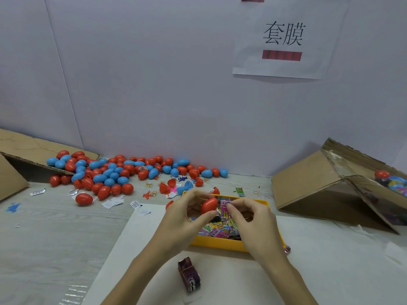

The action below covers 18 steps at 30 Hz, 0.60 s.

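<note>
The fingers (199, 194) of the left hand (182, 214) are curled round a red egg (208, 205), with the thumb under it and the other fingers over its top, so the egg is held just above the far end of a yellow tray (220, 244). Touching the egg on its right side, the right hand (253, 219) pinches a small pink packet (226, 203) between thumb and forefinger, with the other fingers loosely bent.

The tray below both hands is filled with more bright packets. It stands on a white sheet (220, 289) laid over the bench (44, 227). On that sheet, nearer the person, lies a dark bundle of packets (189, 275) bound with a band.

Farther back and to the left, a big heap of red and blue eggs (110, 172) lies along the wall. Open shells, small toys and white slips are scattered between the heap and the tray, and one red egg lies apart from the rest (84, 198).

A tipped cardboard box (22, 148) lies at the left, and another (308, 181) at the right. A paper sign (284, 38) hangs on the wall.
</note>
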Available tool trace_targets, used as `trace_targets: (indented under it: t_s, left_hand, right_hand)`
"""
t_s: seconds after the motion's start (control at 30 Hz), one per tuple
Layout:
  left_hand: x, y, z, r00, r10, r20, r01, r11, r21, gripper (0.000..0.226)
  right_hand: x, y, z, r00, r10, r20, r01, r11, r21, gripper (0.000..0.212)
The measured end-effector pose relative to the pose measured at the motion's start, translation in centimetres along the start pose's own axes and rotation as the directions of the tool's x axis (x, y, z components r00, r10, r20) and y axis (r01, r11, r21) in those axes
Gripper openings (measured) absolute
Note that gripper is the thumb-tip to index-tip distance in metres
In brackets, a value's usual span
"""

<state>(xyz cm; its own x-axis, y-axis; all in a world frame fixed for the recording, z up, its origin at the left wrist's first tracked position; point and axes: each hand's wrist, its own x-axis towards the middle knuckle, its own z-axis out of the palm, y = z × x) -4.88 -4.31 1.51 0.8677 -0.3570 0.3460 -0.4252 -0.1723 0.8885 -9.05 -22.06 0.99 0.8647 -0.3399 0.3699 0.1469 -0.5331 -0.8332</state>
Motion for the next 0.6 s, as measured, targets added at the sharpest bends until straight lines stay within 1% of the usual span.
trace_targets:
  t_s: [0.07,0.2,0.33,0.5,0.6]
  left_hand:
    - [-0.05,0.06,0.10,1.000,0.016,0.006,-0.016,1.000,0.024,0.034]
    - [-0.08,0.07,0.00,1.000,0.017,-0.014,-0.016,0.999,0.040,0.039]
    - [-0.07,0.02,0.05,0.999,0.049,-0.024,-0.047,0.998,0.042,0.041]
    - [-0.12,-0.20,0.26,0.995,0.092,-0.046,-0.088,0.993,0.073,0.032]
    - [-0.17,-0.26,0.36,0.991,0.127,-0.051,-0.122,0.988,0.096,0.031]
  right_hand:
    - [-0.04,-0.04,0.08,1.000,-0.006,0.020,0.006,1.000,0.015,0.004]
    - [0.08,-0.02,-0.01,0.999,0.025,0.041,-0.029,0.994,0.109,0.009]
    - [0.09,-0.10,-0.03,0.998,0.040,0.057,-0.048,0.989,0.139,0.015]
    - [-0.16,-0.33,0.00,0.997,0.040,0.066,-0.050,0.986,0.157,0.013]
    - [-0.33,-0.50,0.14,0.994,0.062,0.091,-0.081,0.973,0.217,0.010]
